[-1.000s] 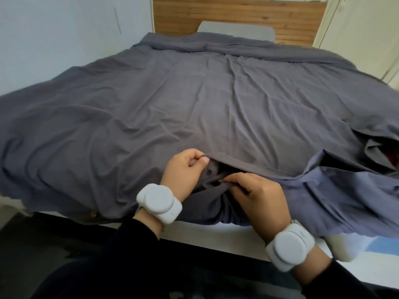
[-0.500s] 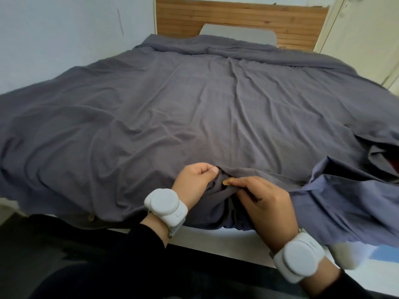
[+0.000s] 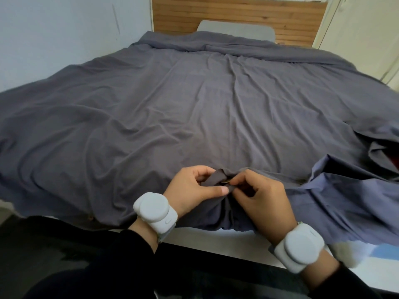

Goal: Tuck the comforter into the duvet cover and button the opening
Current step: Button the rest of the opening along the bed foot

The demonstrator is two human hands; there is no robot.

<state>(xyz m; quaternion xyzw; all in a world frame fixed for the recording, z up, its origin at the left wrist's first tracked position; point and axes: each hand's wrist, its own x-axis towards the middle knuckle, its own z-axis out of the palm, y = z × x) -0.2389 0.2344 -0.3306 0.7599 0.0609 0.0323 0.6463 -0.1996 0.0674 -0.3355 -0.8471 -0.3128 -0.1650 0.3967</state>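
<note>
A grey duvet cover (image 3: pixel 194 108) lies spread over the whole bed. At its near hem my left hand (image 3: pixel 192 190) pinches a fold of the cover's edge between thumb and fingers. My right hand (image 3: pixel 263 197) pinches the facing edge and holds a small brown button (image 3: pixel 225 181) against it, right between the two hands. To the right the opening (image 3: pixel 380 156) gapes, with lighter bluish fabric (image 3: pixel 345 203) hanging over the bed's edge. A white corner of the comforter (image 3: pixel 343 251) peeks out below it.
A wooden headboard (image 3: pixel 237 16) and a grey pillow (image 3: pixel 235 31) are at the far end. A pale wall runs along the left, a cream door at the right. Another brown button (image 3: pixel 91 217) shows on the hem at the left. Dark floor lies below.
Both hands have lifted the hem and drawn closer together. My left thumb now lies across the fold, and the button sits between the fingertips of both hands.
</note>
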